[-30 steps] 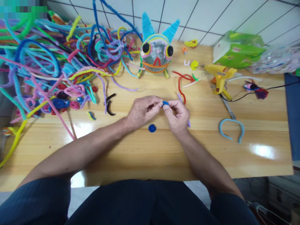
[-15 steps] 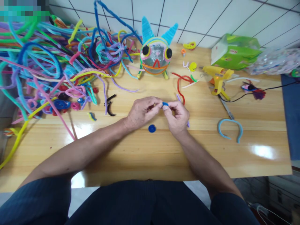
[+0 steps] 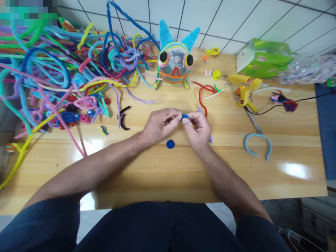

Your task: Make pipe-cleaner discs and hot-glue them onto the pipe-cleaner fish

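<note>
Between my two hands is a small coil of blue pipe cleaner (image 3: 185, 116), pinched at the fingertips just above the table. My left hand (image 3: 160, 123) grips its left end between thumb and forefinger. The thumb and fingers of my right hand (image 3: 198, 130) close on its right side and hide part of it. A flat round blue coil (image 3: 170, 144) lies on the table below and between my hands. Beyond them stands a clear round figure (image 3: 175, 64) trimmed in pipe cleaner, with blue ears, black and yellow eyes and an orange mouth.
Tangled pipe cleaners (image 3: 52, 77) heap up on the left. To the right lie a yellow hot glue gun (image 3: 244, 85) with its black cord, scissors (image 3: 254, 120) and a light-blue curved pipe cleaner (image 3: 258, 136). A green packet (image 3: 265, 57) stands by the tiled wall. A red pipe cleaner (image 3: 201, 96) lies beyond my right hand.
Almost nothing differs. My right fingers have shifted very slightly on the blue pipe cleaner; both hands stay in the same place.
</note>
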`<state>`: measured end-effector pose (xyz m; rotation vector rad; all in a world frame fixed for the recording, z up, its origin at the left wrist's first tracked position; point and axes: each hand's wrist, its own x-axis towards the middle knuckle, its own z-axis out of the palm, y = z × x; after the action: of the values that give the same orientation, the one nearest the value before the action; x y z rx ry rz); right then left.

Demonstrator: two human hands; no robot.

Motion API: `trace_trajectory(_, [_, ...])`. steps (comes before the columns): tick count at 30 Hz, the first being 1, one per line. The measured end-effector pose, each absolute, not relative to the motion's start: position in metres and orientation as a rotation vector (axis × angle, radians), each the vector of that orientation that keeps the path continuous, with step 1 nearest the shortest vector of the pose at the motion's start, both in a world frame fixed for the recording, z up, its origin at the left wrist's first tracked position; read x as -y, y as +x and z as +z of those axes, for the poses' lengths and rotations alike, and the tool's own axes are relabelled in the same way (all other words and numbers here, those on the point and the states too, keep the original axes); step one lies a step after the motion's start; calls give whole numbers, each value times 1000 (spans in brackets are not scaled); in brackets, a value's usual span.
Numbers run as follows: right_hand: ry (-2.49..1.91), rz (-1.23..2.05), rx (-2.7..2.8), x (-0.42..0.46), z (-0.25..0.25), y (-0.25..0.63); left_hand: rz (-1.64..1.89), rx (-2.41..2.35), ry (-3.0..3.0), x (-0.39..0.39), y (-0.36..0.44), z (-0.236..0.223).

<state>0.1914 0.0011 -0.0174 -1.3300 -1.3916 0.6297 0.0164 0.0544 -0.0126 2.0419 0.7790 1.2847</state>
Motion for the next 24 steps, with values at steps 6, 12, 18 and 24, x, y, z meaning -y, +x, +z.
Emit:
trace_trajectory(6, [-1188, 605, 1343, -1, -19, 192, 1334, -706, 2099, -53, 18, -13])
trace_trajectory(12, [-1149, 575, 1421, -1, -18, 194, 1338, -675, 2133, -53, 18, -16])
trace_trajectory(18, [-1132, 595, 1415, 0, -19, 197, 1341, -659, 2168, -54, 17, -15])
trace_trajectory(24, [-1182, 601, 1395, 0, -23, 197, 1348, -659, 2180, -54, 18, -16])
